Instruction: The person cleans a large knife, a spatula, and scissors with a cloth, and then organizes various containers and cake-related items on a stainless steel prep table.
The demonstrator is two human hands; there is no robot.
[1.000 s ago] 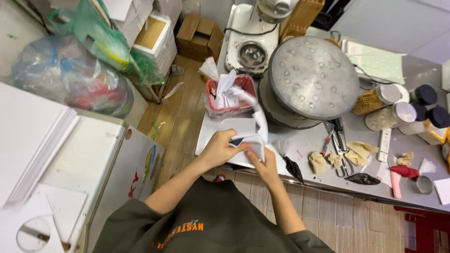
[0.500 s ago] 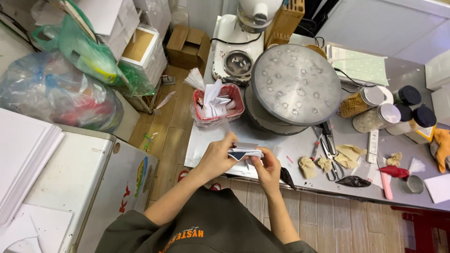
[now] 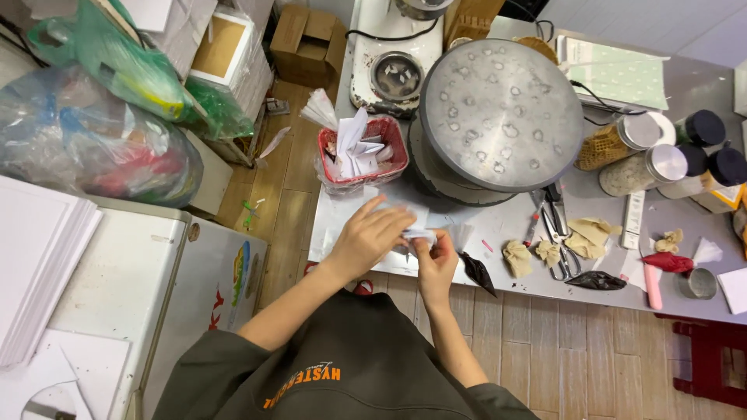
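Observation:
Both my hands meet over the near left part of the steel counter [image 3: 498,233]. My left hand [image 3: 369,237] lies flat on a small folded white paper [image 3: 420,233], pressing it down. My right hand [image 3: 437,260] pinches the same paper from the near side. More white sheets [image 3: 336,225] lie under and beside the hands. Just beyond them stands a red basket [image 3: 397,152] lined with plastic and filled with folded white papers.
A big round grey griddle [image 3: 502,113] fills the counter's middle. Scissors [image 3: 556,233], crumpled brown wads [image 3: 517,257], a black wrapper [image 3: 475,272] and lidded jars [image 3: 650,167] lie to the right. Plastic bags [image 3: 93,140], cardboard boxes [image 3: 299,39] and a white cabinet [image 3: 117,288] stand on the left.
The long white strip my hands held up a second ago has been folded down into a small piece. Both hands have dropped onto the counter and now press it flat.

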